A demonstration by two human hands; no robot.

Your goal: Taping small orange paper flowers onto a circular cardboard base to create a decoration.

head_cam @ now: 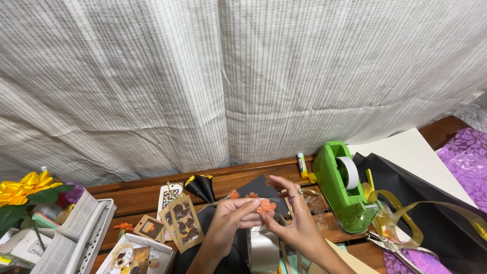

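Note:
My left hand point(229, 221) and my right hand point(295, 218) meet low in the middle of the view, over a wooden table point(142, 195). Between their fingertips they pinch a small orange paper flower point(265, 206). My right hand wears a ring, and its fingers are spread above the flower. A dark sheet of paper point(258, 189) lies just behind the hands. Under them stands a roll of pale ribbon point(264, 248).
A green tape dispenser point(342, 187) stands right of my hands, with a glue stick point(302, 165) behind it. Black point(406, 187), white and purple sheets, gold ribbon and scissors point(393, 244) fill the right. Brown tags point(183, 223), a white basket point(83, 228) and a yellow bow point(25, 185) are left. A striped curtain hangs behind.

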